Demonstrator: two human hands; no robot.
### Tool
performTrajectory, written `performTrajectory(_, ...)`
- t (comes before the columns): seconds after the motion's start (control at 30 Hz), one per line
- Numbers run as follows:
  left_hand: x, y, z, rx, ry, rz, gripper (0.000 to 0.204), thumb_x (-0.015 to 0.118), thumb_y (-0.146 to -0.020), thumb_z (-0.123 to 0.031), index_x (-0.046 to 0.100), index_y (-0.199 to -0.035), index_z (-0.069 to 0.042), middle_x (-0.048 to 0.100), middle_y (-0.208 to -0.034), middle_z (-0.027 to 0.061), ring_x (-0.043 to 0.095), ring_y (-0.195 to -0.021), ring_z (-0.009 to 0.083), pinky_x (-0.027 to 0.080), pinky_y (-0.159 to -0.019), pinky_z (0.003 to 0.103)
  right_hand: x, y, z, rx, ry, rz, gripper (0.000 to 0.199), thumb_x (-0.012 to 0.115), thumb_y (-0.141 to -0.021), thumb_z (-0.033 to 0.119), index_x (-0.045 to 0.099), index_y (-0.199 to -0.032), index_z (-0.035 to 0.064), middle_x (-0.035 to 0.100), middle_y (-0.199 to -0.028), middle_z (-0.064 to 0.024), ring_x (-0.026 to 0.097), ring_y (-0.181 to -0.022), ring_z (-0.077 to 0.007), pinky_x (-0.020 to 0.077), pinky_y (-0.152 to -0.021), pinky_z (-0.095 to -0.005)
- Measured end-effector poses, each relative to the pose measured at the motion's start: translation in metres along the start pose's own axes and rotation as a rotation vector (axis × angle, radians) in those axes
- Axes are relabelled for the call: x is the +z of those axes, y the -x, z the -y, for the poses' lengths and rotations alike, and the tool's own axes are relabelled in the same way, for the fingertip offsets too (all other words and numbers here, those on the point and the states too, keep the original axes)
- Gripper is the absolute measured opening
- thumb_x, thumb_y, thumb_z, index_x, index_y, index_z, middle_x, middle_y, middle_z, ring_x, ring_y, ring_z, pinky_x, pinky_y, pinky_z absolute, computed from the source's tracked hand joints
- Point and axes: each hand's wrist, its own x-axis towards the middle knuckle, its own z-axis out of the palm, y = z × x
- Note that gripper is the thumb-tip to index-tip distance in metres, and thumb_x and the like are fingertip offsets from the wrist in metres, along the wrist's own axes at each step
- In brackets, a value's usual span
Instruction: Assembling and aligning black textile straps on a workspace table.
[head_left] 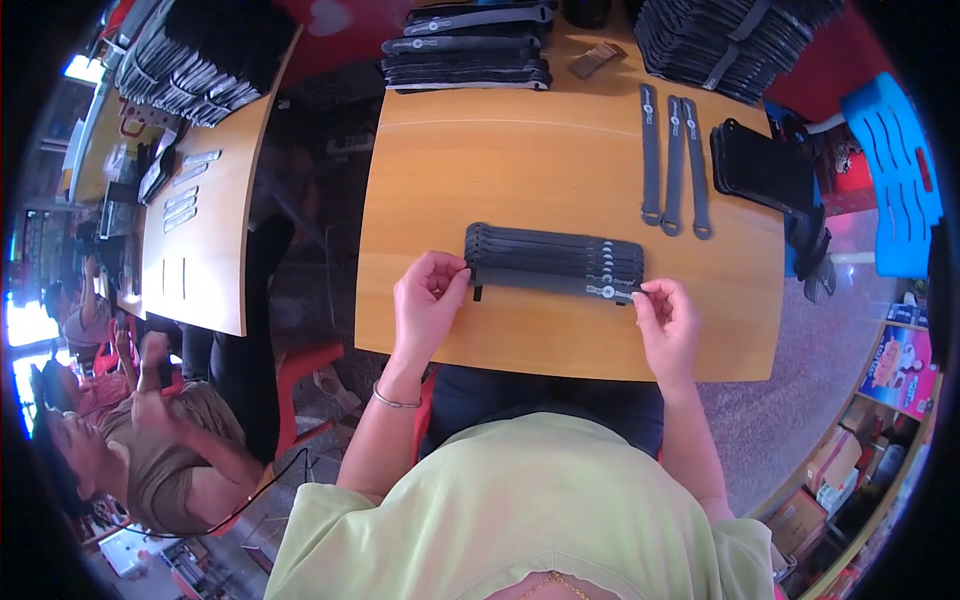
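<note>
A row of overlapping dark grey straps (550, 252) lies crosswise on the wooden table in front of me, slotted ends to the left and pale printed marks to the right. My left hand (430, 300) pinches the left end of the nearest strap, thumb against forefinger. At the opposite end, my right hand (668, 325) pinches that same strap by its printed tip. A short black tab (478, 293) sticks out beside my left fingertips. Farther right, three single straps (673, 165) lie lengthwise side by side, their ring-shaped ends toward me.
Bundled straps (465, 50) sit at the back left of the table (480, 165), and a taller stack (735, 40) at the back right. A small brown object (596, 60) lies between them. Black pouches (762, 165) rest at the right edge. Left, another person (170, 440) sits by a second table (215, 230).
</note>
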Motion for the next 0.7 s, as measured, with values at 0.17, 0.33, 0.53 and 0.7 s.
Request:
performTrajectory(0.17, 0.0014, -0.0005, 0.0, -0.025, -0.011, -0.015, 0.006, 0.064, -0.082, 0.001, 0.06, -0.087, 0.002, 0.061, -0.07, -0.0001, 0.053, -0.058, 0.0022, 0.042, -0.053, 0.017, 0.0013, -0.0012, -0.0004, -0.002, 0.016, -0.013, 0.013, 0.066, -0.083, 0.0, 0.056, -0.092, 0.0015, 0.056, -0.076, 0.0012, 0.051, -0.066, -0.0029, 0.042, -0.058, -0.0174)
performTrajectory(0.33, 0.0028, -0.0002, -0.0007, -0.027, -0.022, -0.021, 0.006, 0.064, -0.082, 0.001, 0.061, -0.086, 0.002, 0.061, -0.07, 0.0, 0.053, -0.058, 0.0021, 0.041, -0.052, 0.017, 0.0024, -0.0004, -0.0007, -0.003, 0.026, -0.027, 0.013, 0.066, -0.083, 0.0, 0.056, -0.091, 0.0018, 0.056, -0.076, 0.0011, 0.051, -0.066, -0.0031, 0.0431, -0.058, -0.0179)
performTrajectory(0.53, 0.0044, -0.0002, -0.0038, -0.024, -0.045, -0.036, 0.006, 0.063, -0.082, 0.002, 0.06, -0.087, 0.002, 0.06, -0.071, 0.0005, 0.052, -0.058, 0.0022, 0.041, -0.052, 0.016, 0.0045, -0.0021, 0.0052, 0.039, 0.045, -0.031, 0.014, 0.067, -0.082, 0.001, 0.056, -0.09, 0.0017, 0.058, -0.075, -0.0003, 0.053, -0.064, -0.0044, 0.0444, -0.057, -0.0188)
performTrajectory(0.7, 0.0047, -0.0007, -0.0022, -0.022, -0.031, -0.024, 0.006, 0.063, -0.082, 0.002, 0.06, -0.088, 0.002, 0.06, -0.071, 0.0005, 0.052, -0.058, 0.0023, 0.041, -0.052, 0.016, 0.0054, -0.0028, 0.0044, -0.003, 0.098, -0.041, 0.013, 0.067, -0.082, 0.002, 0.056, -0.089, 0.0024, 0.059, -0.073, -0.0007, 0.054, -0.061, -0.0048, 0.0446, -0.055, -0.0196)
